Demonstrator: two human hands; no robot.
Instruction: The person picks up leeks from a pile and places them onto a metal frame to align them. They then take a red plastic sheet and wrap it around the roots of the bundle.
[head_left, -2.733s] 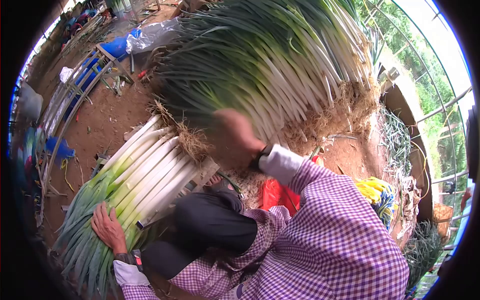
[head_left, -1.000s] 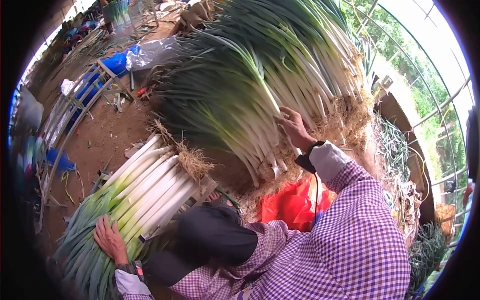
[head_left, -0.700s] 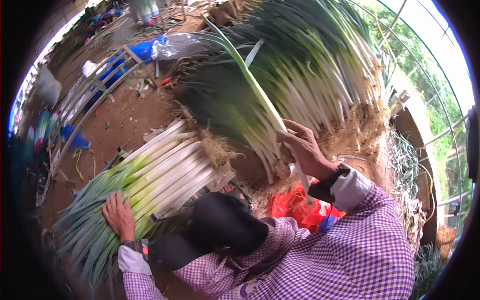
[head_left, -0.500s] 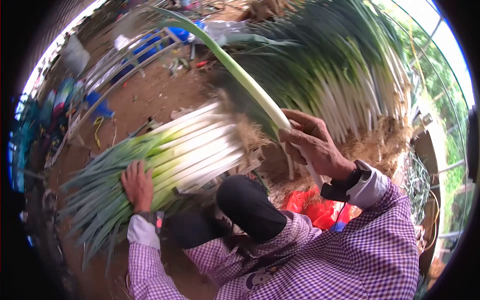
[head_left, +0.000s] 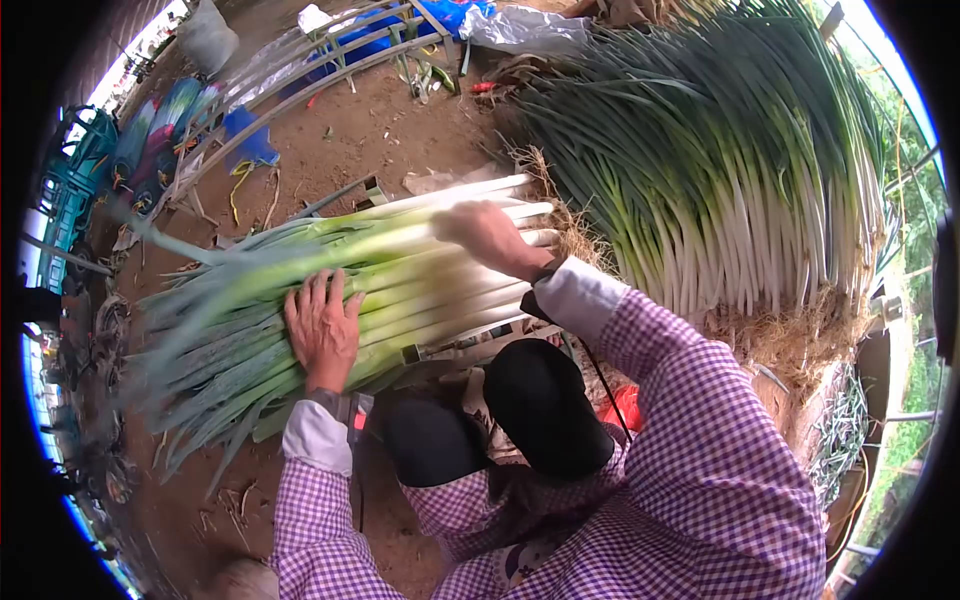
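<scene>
A bundle of long leeks [head_left: 430,290] lies across the space before my knees, white root ends to the right, green leaves to the left. My left hand [head_left: 323,325] rests on the bundle's green part with its fingers spread. Over the white stems, my right hand [head_left: 485,236] is closed around a single leek [head_left: 290,265], which lies along the top of the bundle. That leek's leaf end is smeared by motion. My right fingertips are blurred.
At the upper right is a large pile of leeks [head_left: 710,170] with roots toward me. A bamboo frame [head_left: 300,90] stands upper left near a blue bag [head_left: 248,138]. A red bag [head_left: 622,408] lies beside my right knee. Brown soil [head_left: 350,140] shows beyond the bundle.
My right hand has moved left and down from beside the large pile to the bundle, bringing the single leek over it. My left hand is still on the bundle. The view has shifted.
</scene>
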